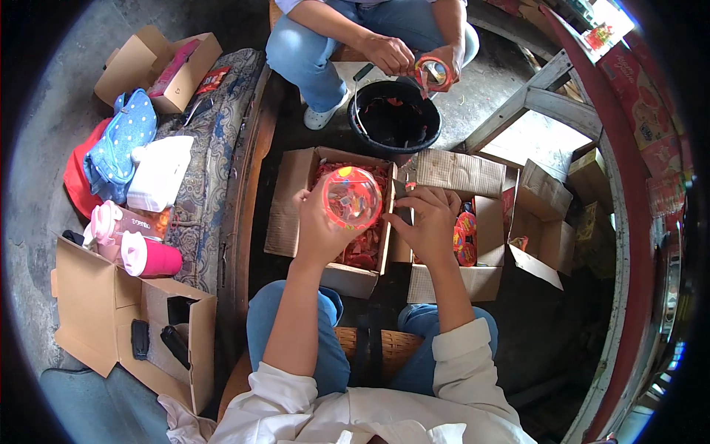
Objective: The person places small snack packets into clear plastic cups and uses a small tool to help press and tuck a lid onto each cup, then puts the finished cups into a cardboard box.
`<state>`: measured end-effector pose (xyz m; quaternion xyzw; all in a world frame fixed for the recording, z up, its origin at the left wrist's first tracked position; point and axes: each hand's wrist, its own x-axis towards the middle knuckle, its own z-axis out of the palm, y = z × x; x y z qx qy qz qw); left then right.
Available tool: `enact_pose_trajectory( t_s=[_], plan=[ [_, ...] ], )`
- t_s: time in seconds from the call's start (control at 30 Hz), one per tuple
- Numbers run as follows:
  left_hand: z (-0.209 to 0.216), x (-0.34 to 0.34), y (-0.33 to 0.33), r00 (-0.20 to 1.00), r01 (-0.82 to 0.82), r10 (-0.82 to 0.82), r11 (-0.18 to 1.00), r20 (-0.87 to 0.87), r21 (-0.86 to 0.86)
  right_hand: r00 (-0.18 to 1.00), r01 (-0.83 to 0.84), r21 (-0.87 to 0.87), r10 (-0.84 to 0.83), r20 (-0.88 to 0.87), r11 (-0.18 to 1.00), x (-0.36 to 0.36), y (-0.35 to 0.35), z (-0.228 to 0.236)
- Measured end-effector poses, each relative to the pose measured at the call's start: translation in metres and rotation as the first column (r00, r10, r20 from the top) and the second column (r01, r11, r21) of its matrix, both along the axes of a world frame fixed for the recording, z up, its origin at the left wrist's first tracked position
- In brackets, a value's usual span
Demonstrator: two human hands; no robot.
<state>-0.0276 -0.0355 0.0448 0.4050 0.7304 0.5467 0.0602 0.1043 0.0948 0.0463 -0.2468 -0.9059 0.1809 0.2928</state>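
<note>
My left hand (319, 226) is closed around a clear round plastic container (352, 198) with a red patterned rim, held up over an open cardboard box (347, 280). Through its clear middle, red and pale bits are visible. That box holds many red printed pieces (362, 251). Just right of the container, my right hand (427, 222) has its fingers bent, with thumb and forefinger slightly apart and nothing visible between them. Beneath this hand, a second cardboard box (489, 255) holds several red round containers (466, 240), partly hidden by my wrist.
Opposite me, a seated person's hands (414, 61) hold a similar red-rimmed container (433, 72) above a black bucket (394, 115). An open carton (543, 222) stands at right by a wooden frame (566, 111). At left, a patterned bench (211, 170) carries a pink tumbler (155, 255).
</note>
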Motion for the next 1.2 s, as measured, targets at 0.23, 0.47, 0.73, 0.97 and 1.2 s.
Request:
enact_pose_trajectory(
  t_s=[0.23, 0.47, 0.73, 0.97, 1.2],
  plan=[
    [-0.005, -0.002, 0.001, 0.992, -0.125, 0.125, 0.991, 0.013, 0.039, 0.997, -0.004, 0.021, 0.006, -0.079, 1.000, -0.002, 0.003, -0.010],
    [-0.006, -0.005, -0.003, 0.991, -0.126, 0.127, 0.992, -0.043, 0.030, 0.998, 0.069, 0.087, -0.067, -0.019, 0.994, -0.006, -0.004, -0.006],
    [0.002, -0.002, -0.002, 0.993, -0.091, 0.088, 0.995, -0.073, -0.031, 0.957, -0.076, -0.254, -0.001, -0.291, 0.964, -0.007, 0.003, -0.002],
    [0.004, -0.001, 0.003, 0.983, -0.036, 0.012, 0.991, -0.185, -0.128, 0.905, -0.084, 0.050, 0.097, -0.413, 0.995, -0.007, -0.004, 0.020],
    [0.007, 0.002, 0.003, 0.962, 0.031, -0.059, 0.994, -0.267, -0.107, 0.934, -0.106, 0.349, 0.213, -0.286, 0.931, -0.001, 0.000, 0.022]
  ],
)
